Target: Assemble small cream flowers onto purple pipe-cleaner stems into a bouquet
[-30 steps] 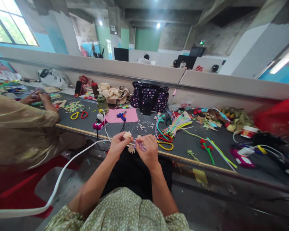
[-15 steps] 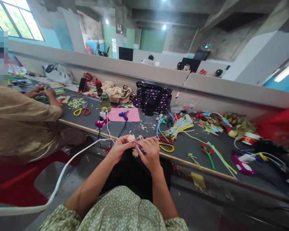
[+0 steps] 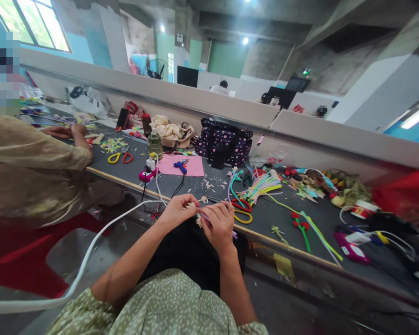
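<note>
In front of my lap, my left hand (image 3: pixel 180 210) is closed around the head of a cream craft flower (image 3: pixel 189 205), mostly hidden by its fingers. Close beside it, my right hand (image 3: pixel 218 225) pinches a purple pipe cleaner (image 3: pixel 205 216) that meets the flower. A purple end pokes out below the right hand. Between the hands, a second cream flower head (image 3: pixel 199 221) shows; what carries it is hidden. Scissors with red and yellow handles (image 3: pixel 242 216) lie on the table just beyond my right hand, next to a bundle of coloured pipe cleaners (image 3: pixel 261 186).
A blue glue gun (image 3: pixel 180 166) rests on a pink sheet (image 3: pixel 195 168). A white cable (image 3: pixel 101 237) crosses left of my arm. A red-and-green pipe cleaner flower (image 3: pixel 302 228) and a magenta power strip (image 3: pixel 351 246) lie at right. A co-worker's sleeve (image 3: pixel 56 153) is at left.
My left fingers have closed over the cream flower, which stood in plain sight before. The purple pipe cleaner now shows below my right hand. The view has shifted slightly.
</note>
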The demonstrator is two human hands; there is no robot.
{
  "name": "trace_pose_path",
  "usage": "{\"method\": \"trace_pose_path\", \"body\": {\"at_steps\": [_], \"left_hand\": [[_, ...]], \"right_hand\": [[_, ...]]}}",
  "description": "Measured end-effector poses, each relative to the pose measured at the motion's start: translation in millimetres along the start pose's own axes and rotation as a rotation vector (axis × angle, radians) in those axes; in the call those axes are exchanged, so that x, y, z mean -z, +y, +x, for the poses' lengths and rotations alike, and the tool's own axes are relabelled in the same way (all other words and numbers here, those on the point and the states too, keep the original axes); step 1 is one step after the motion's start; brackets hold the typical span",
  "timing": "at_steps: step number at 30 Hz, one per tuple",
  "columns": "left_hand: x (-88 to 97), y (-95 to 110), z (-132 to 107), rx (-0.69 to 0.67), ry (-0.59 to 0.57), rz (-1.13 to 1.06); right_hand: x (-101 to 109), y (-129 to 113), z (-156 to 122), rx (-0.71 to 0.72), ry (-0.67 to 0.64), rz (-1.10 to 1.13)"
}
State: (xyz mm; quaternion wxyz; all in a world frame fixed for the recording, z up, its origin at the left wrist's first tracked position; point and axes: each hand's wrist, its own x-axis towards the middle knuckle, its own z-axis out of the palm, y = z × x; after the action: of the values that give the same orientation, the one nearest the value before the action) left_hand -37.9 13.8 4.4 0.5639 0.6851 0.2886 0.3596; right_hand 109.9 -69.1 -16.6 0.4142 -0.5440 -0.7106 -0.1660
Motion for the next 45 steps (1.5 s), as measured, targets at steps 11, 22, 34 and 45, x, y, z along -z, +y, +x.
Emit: {"method": "trace_pose_path", "body": {"at_steps": [11,22,34,45], "left_hand": [[2.8,11.2,-4.7,-0.422,-0.068,0.493],[15.8,34.2,6.0,-0.562,-0.469,0.48],[8.5,20.0,8.2,-0.233,0.101,0.084],[-22.1,9.2,9.3,0.0,0.162,-0.43]], "right_hand": [[2.1,2.8,1.7,-0.342,-0.036,0.396],[0.5,18.2,7.9,-0.764,-0.341,1.223],[16.5,3.8,25.2,-0.028,0.221,0.022],[5.2,-7.0,23.9,0.138,0.217,-0.222]]}}
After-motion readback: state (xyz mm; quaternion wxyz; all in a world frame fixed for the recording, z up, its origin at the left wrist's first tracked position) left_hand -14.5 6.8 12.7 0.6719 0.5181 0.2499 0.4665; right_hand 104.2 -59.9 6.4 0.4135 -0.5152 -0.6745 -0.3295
